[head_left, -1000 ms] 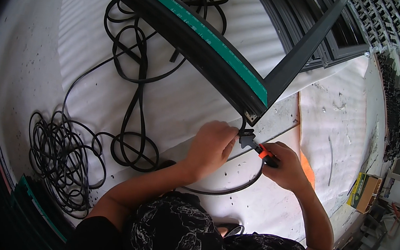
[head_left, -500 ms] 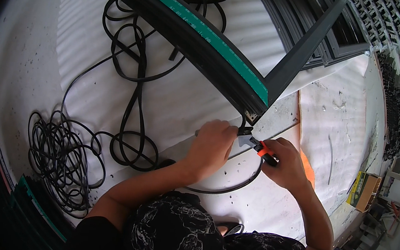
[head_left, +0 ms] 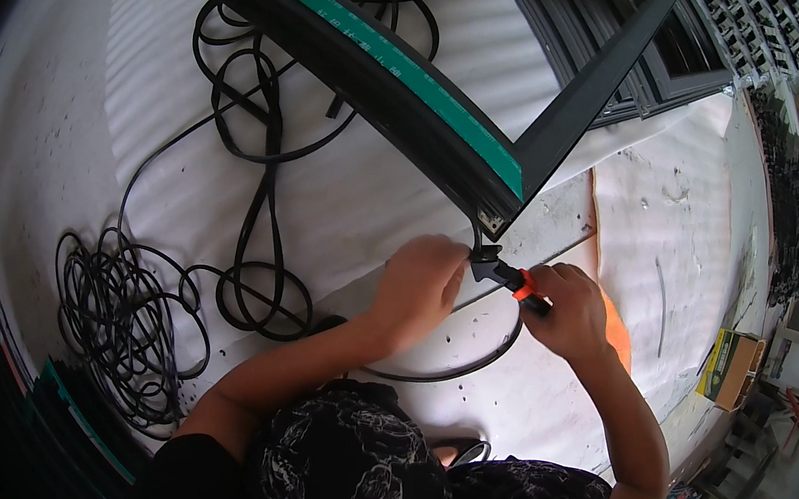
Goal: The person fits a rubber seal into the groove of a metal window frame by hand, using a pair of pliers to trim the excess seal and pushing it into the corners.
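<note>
The right hand (head_left: 568,310) is wrapped around the orange-and-black handles of a cutter (head_left: 499,272), whose dark head meets the black strip (head_left: 478,233) just below the near corner of a dark frame (head_left: 371,79) with a green band. The left hand (head_left: 423,278) has its fingers bent in just beside the cutter's head, though whether they pinch the strip cannot be told. Left of the frame, loops of black cord (head_left: 266,171) lie on a white sheet (head_left: 156,66), with a tangled heap (head_left: 122,329) of more cord nearer the person.
</note>
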### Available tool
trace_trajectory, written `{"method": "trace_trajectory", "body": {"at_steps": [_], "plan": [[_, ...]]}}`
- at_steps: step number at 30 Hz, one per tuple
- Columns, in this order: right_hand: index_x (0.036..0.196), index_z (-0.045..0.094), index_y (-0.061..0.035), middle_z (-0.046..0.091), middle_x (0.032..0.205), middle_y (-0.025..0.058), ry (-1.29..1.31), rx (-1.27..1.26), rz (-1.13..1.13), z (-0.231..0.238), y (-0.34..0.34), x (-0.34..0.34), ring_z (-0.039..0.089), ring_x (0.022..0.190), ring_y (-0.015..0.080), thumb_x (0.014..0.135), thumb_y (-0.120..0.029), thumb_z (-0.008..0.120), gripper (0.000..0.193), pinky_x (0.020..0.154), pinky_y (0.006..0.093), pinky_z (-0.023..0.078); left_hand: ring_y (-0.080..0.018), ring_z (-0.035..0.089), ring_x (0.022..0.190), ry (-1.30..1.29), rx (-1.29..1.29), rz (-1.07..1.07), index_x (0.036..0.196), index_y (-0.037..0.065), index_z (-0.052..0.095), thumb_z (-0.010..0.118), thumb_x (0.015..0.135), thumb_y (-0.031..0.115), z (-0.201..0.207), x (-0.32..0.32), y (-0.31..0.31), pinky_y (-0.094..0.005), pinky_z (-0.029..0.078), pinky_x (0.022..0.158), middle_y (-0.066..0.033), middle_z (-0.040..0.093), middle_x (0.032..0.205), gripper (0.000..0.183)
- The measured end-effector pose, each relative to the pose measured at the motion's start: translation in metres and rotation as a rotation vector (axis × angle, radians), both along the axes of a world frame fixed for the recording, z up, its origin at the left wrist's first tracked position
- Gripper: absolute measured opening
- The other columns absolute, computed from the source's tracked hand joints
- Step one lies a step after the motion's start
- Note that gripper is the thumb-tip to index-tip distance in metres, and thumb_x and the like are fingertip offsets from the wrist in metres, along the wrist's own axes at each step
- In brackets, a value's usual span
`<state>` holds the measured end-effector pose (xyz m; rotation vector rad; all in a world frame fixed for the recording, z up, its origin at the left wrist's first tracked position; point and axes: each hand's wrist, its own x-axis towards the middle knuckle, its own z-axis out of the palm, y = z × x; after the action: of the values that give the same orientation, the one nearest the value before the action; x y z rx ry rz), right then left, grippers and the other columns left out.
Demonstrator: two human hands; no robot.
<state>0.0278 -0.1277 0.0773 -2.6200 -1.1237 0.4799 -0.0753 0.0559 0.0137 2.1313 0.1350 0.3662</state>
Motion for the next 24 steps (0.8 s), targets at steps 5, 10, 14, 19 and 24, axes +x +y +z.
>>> {"method": "trace_trajectory", "body": {"at_steps": [5, 10, 14, 19, 24], "plan": [[0.091, 0.064, -0.011, 0.059, 0.081, 0.0083, -0.102, -0.425, -0.142, -0.062, -0.073, 0.029, 0.058, 0.086, 0.0262, 0.069, -0.017, 0.067, 0.023, 0.075, 0.0382, 0.047, -0.0184, 0.057, 0.078, 0.328, -0.797, -0.045, 0.094, 0.0, 0.059, 0.06, 0.087, 0.011, 0.0, 0.004, -0.004, -0.029, 0.045, 0.068, -0.0094, 0.059, 0.082, 0.013], [0.099, 0.063, -0.0097, 0.06, 0.095, 0.01, -0.184, -0.381, -0.099, -0.065, -0.092, 0.036, 0.055, 0.1, 0.0254, 0.069, -0.023, 0.072, 0.034, 0.086, 0.0374, 0.044, -0.0217, 0.06, 0.099, 0.464, -1.739, -0.078, 0.109, -0.001, 0.052, 0.055, 0.092, 0.016, 0.016, 0.016, -0.013, -0.0318, 0.047, 0.088, -0.0134, 0.06, 0.104, 0.024], [0.106, 0.061, -0.0058, 0.06, 0.106, 0.0133, 0.192, 0.125, -0.284, -0.017, -0.04, 0.022, 0.057, 0.102, 0.0282, 0.071, -0.022, 0.076, 0.041, 0.087, 0.0372, 0.045, -0.0223, 0.059, 0.104, 0.518, -1.758, -0.011, 0.109, -0.001, 0.051, 0.054, 0.093, 0.016, 0.02, 0.022, -0.021, -0.0328, 0.048, 0.09, -0.0155, 0.059, 0.111, 0.024], [0.123, 0.038, -0.0011, 0.058, 0.105, 0.0111, 1.184, 0.763, -0.495, -0.009, 0.01, -0.025, 0.056, 0.101, 0.0175, 0.082, -0.009, 0.068, 0.051, 0.086, 0.031, 0.047, -0.0199, 0.061, 0.099, 0.406, -1.712, 0.034, 0.106, 0.0, 0.054, 0.054, 0.093, 0.02, 0.019, 0.021, -0.029, -0.0324, 0.049, 0.086, -0.0125, 0.063, 0.105, 0.023], [0.114, 0.043, -0.0007, 0.056, 0.101, 0.0062, 0.879, 0.554, -0.662, -0.009, -0.004, -0.012, 0.056, 0.091, 0.0129, 0.082, 0.001, 0.061, 0.037, 0.077, 0.0247, 0.047, -0.0161, 0.062, 0.089, 0.38, -1.383, 0.081, 0.101, -0.001, 0.054, 0.062, 0.089, 0.024, 0.01, 0.017, -0.024, -0.0274, 0.05, 0.083, -0.0111, 0.064, 0.097, 0.029]]}}
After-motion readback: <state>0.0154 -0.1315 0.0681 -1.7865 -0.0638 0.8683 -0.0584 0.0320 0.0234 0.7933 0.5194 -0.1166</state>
